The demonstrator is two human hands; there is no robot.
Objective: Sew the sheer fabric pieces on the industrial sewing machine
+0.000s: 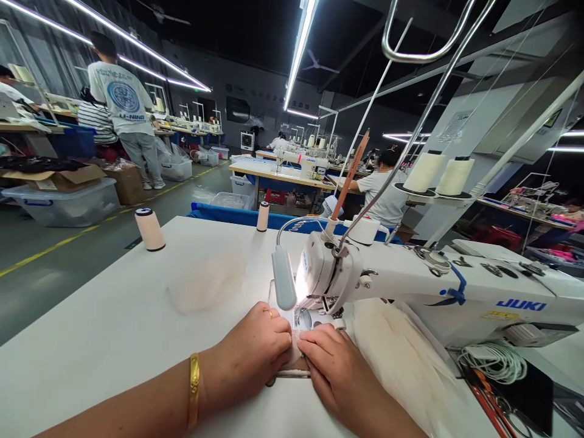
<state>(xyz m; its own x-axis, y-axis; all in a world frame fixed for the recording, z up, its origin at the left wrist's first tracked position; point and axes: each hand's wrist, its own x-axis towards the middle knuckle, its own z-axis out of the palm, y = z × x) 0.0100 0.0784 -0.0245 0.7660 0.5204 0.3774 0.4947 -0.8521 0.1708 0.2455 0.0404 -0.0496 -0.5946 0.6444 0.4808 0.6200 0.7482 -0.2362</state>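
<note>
A strip of thin beige fabric (pixel 295 359) lies at the front of the white sewing machine (pixel 328 274), just before its presser foot. My left hand (pixel 255 344) is closed on the left side of this fabric, with a ring and a gold bracelet showing. On the other side my right hand (pixel 333 365) pinches the fabric with bent fingers, its fingertips close to the left ones. The small lamp (pixel 283 280) lights the needle area above both hands. Fingers partly hide the fabric's edges.
Pale sheer fabric (pixel 396 353) is heaped right of my right hand, below the machine arm. Another sheer piece (pixel 205 283) lies on the white table (pixel 114 340). Thread cones (pixel 149 230) stand toward the back. Scissors (pixel 511 413) and a white cord coil (pixel 495 362) are at right.
</note>
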